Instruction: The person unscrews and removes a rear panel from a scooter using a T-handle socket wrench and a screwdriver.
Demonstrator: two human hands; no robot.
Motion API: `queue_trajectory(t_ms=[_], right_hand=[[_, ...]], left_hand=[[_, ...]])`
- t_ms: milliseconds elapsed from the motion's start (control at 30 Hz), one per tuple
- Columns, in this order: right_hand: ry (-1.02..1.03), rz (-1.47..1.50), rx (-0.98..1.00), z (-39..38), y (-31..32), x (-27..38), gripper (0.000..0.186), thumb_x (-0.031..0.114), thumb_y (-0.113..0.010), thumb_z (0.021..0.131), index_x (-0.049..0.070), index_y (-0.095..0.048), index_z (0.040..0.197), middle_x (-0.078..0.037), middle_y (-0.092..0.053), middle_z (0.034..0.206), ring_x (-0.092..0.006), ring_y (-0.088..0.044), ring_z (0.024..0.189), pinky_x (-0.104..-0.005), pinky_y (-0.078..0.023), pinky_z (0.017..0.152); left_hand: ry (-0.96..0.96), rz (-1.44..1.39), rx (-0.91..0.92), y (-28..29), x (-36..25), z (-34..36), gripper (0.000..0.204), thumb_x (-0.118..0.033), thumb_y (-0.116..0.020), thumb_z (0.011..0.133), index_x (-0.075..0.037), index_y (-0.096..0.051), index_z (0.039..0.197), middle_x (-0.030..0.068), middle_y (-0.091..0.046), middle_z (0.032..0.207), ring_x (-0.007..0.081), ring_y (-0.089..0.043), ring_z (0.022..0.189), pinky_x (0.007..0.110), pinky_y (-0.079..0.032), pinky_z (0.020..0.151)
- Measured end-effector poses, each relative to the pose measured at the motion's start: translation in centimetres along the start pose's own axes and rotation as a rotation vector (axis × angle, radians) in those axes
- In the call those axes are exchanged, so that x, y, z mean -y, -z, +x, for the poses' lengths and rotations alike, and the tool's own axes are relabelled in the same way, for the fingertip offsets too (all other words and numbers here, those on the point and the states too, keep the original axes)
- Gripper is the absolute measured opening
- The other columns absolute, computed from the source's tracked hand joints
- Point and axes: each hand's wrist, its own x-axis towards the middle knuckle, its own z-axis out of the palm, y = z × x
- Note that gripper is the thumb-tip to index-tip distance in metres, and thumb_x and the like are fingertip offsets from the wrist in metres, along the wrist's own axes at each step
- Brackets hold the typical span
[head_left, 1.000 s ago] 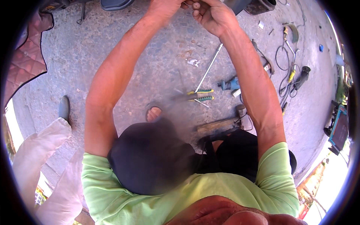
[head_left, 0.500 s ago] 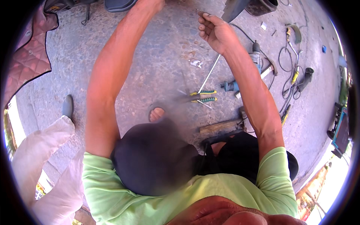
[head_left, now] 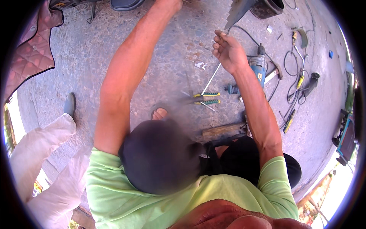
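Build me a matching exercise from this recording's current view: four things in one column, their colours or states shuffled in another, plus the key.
1. Right hand
2. Power drill
3. Pliers
4. Quilted cover

A. Yellow-and-green handles
B. Reddish, dark edging
C. Fingers curled
D. Blue body

Right pairs: 1-C, 2-D, 3-A, 4-B

A workshop; blue drill and green-handled pliers lie on rough concrete floor

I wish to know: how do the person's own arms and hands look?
Short light green sleeves leave the forearms bare, without watch or bracelet where visible. The right hand wears no glove; the left hand is mostly out of view.
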Motion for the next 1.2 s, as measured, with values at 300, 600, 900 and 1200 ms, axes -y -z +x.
queue_trajectory(t_ms=[300,600,900,1200], right_hand=[[-0.011,0.088,-0.009,-1.6,2.1,-0.6,0.039,0.026,-0.061,0.101,0.002,-0.059,0.132,-0.002,-0.064,0.099,-0.0144,-0.058,0.085,-0.0288,-0.051,0.076],[0.005,0.074,-0.012,-2.1,3.2,-1.6,0.047,0.03,-0.06,0.101,0.0,-0.056,0.137,-0.005,-0.058,0.109,-0.0147,-0.056,0.085,-0.0283,-0.049,0.076],[-0.01,0.129,0.02,-1.5,3.2,-1.8,0.042,0.026,-0.061,0.101,0.001,-0.058,0.135,-0.002,-0.066,0.099,-0.014,-0.06,0.085,-0.0294,-0.051,0.077],[0.016,0.162,0.079,-0.1,1.9,-1.2,0.04,0.025,-0.06,0.102,0.001,-0.057,0.134,-0.001,-0.062,0.101,-0.0141,-0.057,0.087,-0.0282,-0.05,0.079]], left_hand=[[0.075,0.038,0.131,1.0,0.3,0.6,0.005,-0.005,-0.067,0.094,-0.001,-0.064,0.094,0.0066,-0.063,0.068,0.0159,-0.058,0.052,0.028,-0.043,0.046],[0.063,0.07,0.13,0.1,-0.1,-0.1,0.008,-0.007,-0.069,0.094,-0.002,-0.064,0.095,0.0063,-0.063,0.069,0.0154,-0.057,0.053,0.028,-0.042,0.047],[0.072,0.182,0.176,0.2,-0.8,0.2,0.009,-0.009,-0.07,0.094,-0.002,-0.064,0.094,0.0057,-0.062,0.067,0.0142,-0.056,0.053,0.027,-0.04,0.047],[0.043,-0.06,0.198,0.4,0.6,0.5,0.005,-0.002,-0.065,0.095,-0.001,-0.062,0.092,0.0087,-0.063,0.072,0.018,-0.059,0.059,0.03,-0.045,0.051]])
